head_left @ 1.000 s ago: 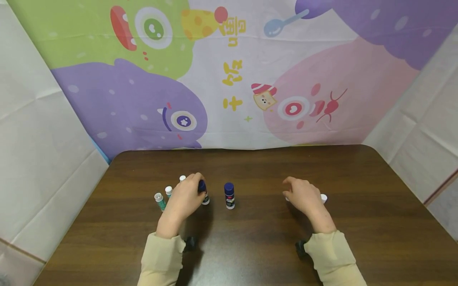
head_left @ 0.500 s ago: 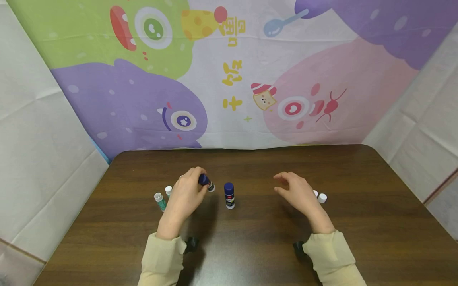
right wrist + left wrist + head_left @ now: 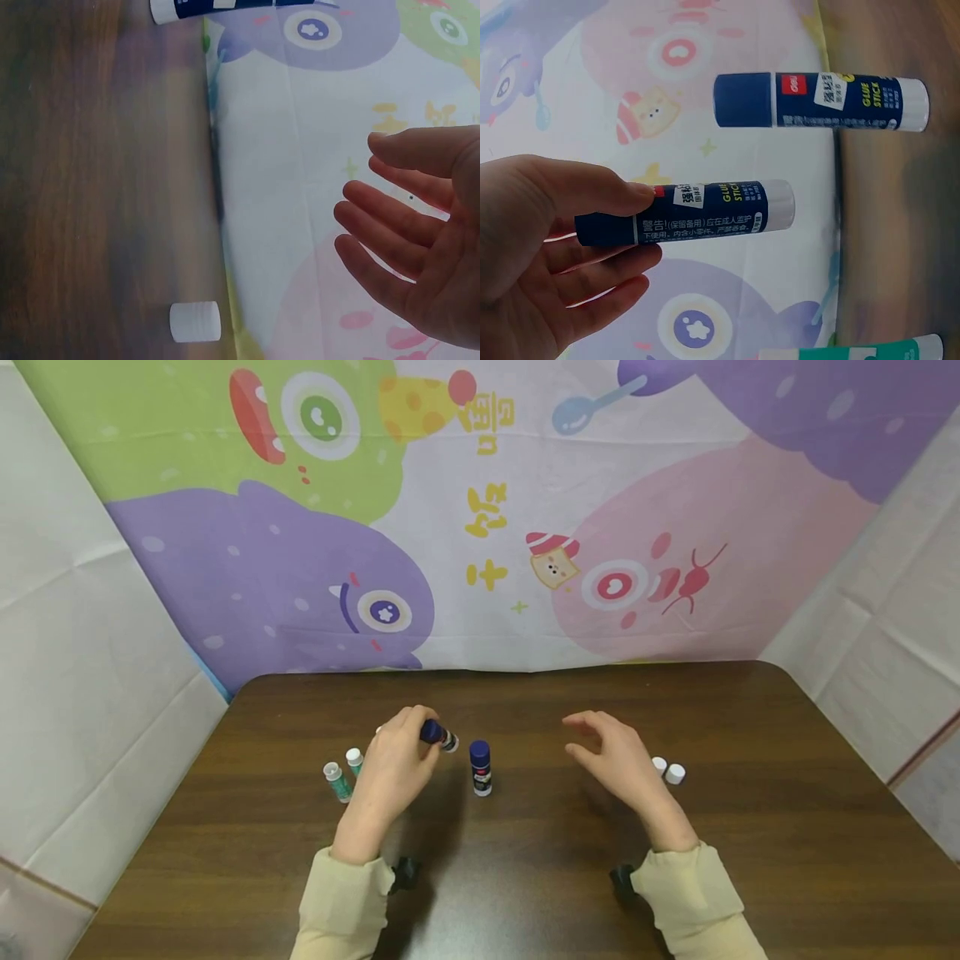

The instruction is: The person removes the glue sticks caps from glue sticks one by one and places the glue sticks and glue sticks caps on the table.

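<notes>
My left hand pinches a blue glue stick by its capped end, between thumb and fingers. That stick is tilted and off the table, its white base pointing away to the right. To its right a second blue glue stick stands upright on the table, touched by neither hand; the left wrist view shows its label. My right hand hovers over the table with thumb and fingers apart, holding nothing. Two white caps sit behind and right of it, partly hidden by the hand.
Left of my left hand stand green glue sticks with white tops, one partly covered by the hand. The brown table ends at a cartoon-printed cloth. White cloth walls flank both sides.
My left hand has lifted the blue glue stick off the table and tilted it, moving slightly away. My right hand has moved left, away from the white caps, which now show more.
</notes>
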Motion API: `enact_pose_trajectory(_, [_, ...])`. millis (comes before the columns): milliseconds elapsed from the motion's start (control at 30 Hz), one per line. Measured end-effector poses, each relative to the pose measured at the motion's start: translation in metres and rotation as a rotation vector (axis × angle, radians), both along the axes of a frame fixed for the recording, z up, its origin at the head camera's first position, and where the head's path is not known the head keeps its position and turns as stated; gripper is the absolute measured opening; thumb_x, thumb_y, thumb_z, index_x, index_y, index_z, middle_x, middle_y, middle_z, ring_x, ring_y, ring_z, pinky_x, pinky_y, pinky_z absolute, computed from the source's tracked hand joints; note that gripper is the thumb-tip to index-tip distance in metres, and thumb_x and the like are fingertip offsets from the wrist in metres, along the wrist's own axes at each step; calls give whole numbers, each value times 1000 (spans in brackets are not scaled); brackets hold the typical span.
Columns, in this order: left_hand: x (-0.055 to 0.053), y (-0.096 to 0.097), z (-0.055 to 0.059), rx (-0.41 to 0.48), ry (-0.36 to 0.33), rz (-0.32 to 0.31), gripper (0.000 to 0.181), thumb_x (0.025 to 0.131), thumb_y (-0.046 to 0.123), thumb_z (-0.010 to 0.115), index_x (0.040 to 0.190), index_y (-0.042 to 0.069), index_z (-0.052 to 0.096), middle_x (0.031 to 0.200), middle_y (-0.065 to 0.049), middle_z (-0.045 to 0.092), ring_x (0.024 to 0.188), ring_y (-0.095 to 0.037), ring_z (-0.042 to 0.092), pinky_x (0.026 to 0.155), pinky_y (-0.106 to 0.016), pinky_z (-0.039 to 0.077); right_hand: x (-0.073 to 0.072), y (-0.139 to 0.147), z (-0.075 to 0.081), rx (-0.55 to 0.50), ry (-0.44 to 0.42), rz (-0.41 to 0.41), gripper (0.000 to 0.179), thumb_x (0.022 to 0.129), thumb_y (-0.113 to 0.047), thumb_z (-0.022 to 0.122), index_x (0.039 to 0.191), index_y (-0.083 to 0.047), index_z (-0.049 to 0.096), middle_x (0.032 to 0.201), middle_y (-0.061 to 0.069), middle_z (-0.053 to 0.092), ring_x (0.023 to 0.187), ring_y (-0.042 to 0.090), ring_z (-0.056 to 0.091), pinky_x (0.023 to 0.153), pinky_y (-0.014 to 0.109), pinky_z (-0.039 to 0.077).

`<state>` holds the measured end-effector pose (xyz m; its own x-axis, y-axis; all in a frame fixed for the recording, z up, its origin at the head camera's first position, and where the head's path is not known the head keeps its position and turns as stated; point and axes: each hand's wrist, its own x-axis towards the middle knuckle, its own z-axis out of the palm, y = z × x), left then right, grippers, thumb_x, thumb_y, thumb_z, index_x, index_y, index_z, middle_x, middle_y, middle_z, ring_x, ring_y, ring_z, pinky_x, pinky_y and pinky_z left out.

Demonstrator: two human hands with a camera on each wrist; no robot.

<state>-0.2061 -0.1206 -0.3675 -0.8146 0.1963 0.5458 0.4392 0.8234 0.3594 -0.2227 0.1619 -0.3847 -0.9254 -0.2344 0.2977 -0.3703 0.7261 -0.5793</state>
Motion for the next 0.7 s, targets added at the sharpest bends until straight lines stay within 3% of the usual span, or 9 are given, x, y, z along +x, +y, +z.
enact_pose_trajectory(233, [3,4,5,12,63,-16,27,71,1,70,95,5,58,86,-7,61,80,-23,61,73,-38,48,4,-6,5,-27,3,30,39,81,-19,68,118,-11,57,114,7,61,107,23,57,87,41,46])
enact_pose_trajectory(500, [7,12,7,25,85,-28,28,73,4,71,97,6,57,88,-6,61,81,-23,60,75,-38,47,8,-11,9,-17,21,51,41,80,-19,69,119,-11,57,114,6,62,106,22,58,86,40,46])
enact_pose_trajectory(700, [8,20,5,28,159,-66,29,74,7,73,99,6,58,91,-6,62,82,-22,60,76,-36,47,11,-14,10,-38,61,69,40,79,-19,70,117,-13,59,113,3,62,105,20,58,85,40,47])
